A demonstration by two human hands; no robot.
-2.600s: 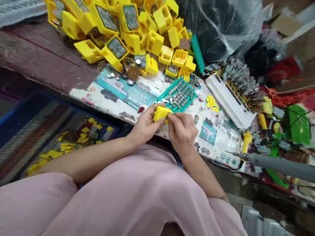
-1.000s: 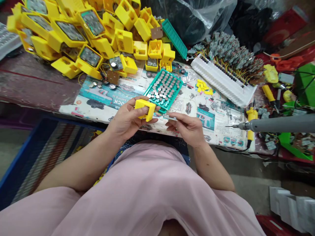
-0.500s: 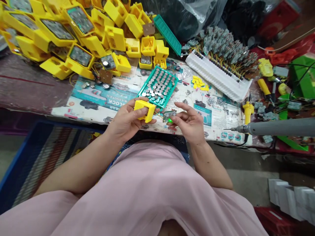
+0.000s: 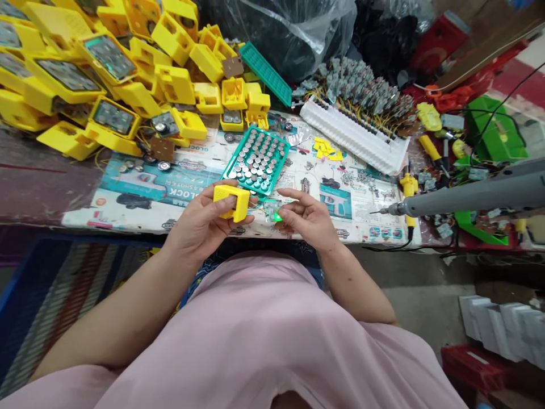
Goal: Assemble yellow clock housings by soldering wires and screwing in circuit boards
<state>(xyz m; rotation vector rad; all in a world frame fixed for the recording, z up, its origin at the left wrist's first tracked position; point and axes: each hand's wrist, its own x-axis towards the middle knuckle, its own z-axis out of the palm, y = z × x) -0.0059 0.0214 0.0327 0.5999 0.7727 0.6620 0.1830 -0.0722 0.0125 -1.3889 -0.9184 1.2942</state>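
My left hand (image 4: 206,218) is closed round a small yellow casing (image 4: 237,203), its thumb on the cut-out side. Just right of it, my right hand (image 4: 309,220) pinches a small circuit board (image 4: 271,211) between thumb and fingers, with its index finger raised. A green light glows on the board beside the thumb tip. Thin wires run between the board and the casing. Behind both hands lies a teal tray (image 4: 279,175) holding several round silver button cells.
Many yellow casings (image 4: 176,83) are heaped at the back left. A white foam rack (image 4: 353,136) with wired parts stands at the back right. A grey screwdriver-like tool (image 4: 464,190) points in from the right, near a green casing (image 4: 496,128).
The whole view has shifted, so the bench things and both hands appear further left and slightly lower. The board's face now shows paler green. Both holds are unchanged.
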